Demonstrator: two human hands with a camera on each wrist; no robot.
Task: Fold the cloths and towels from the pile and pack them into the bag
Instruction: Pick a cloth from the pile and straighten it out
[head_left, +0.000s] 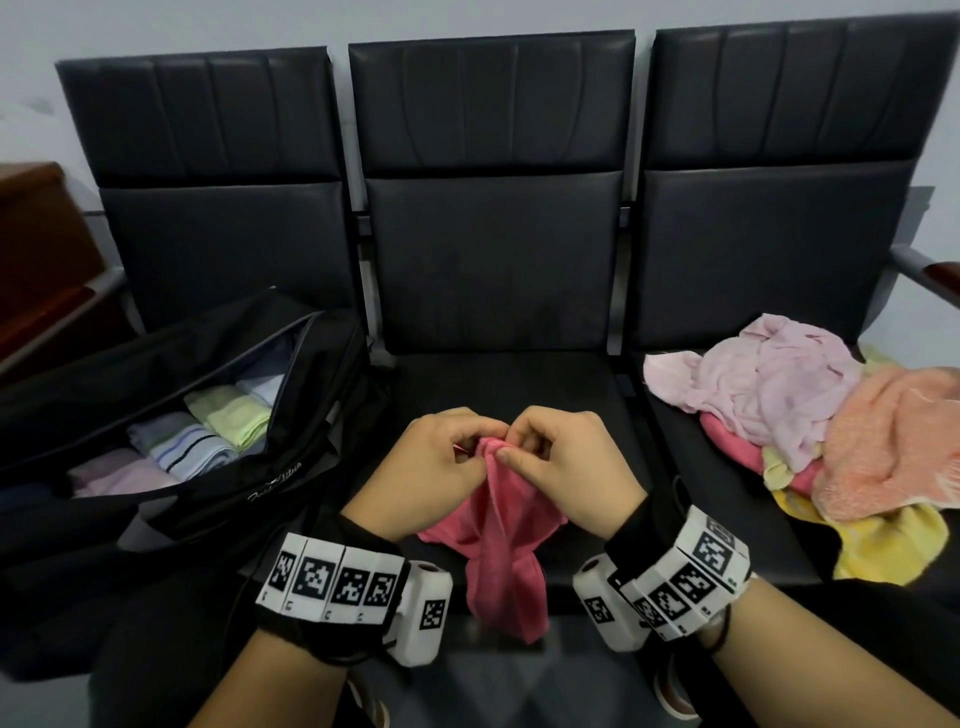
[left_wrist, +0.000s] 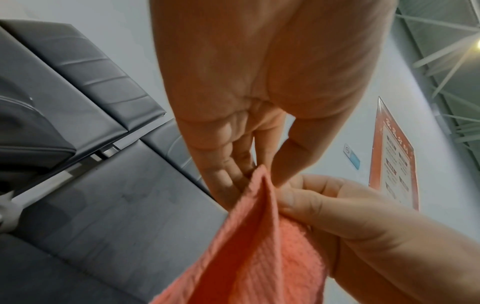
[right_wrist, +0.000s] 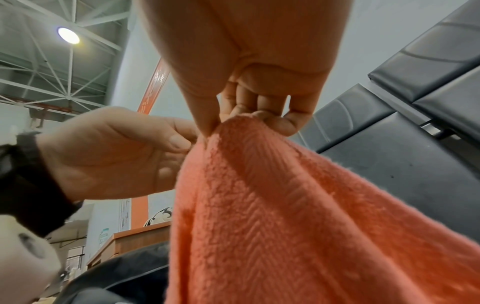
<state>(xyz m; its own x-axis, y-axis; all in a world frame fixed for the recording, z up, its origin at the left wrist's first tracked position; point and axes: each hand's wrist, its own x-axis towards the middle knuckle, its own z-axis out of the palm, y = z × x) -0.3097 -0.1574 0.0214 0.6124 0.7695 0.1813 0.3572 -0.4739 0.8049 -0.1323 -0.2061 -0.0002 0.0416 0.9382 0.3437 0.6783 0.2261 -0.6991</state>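
The head view looks down over the seat row (head_left: 498, 374); both wrist views look up close along the fingers (left_wrist: 233, 164), sharing the pink towel (right_wrist: 285, 205).

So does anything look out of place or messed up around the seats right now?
Nothing stands out. Both hands, left hand and right hand, pinch the pink towel over the middle seat; folded cloths sit in the open bag, and the pile waits unfolded.
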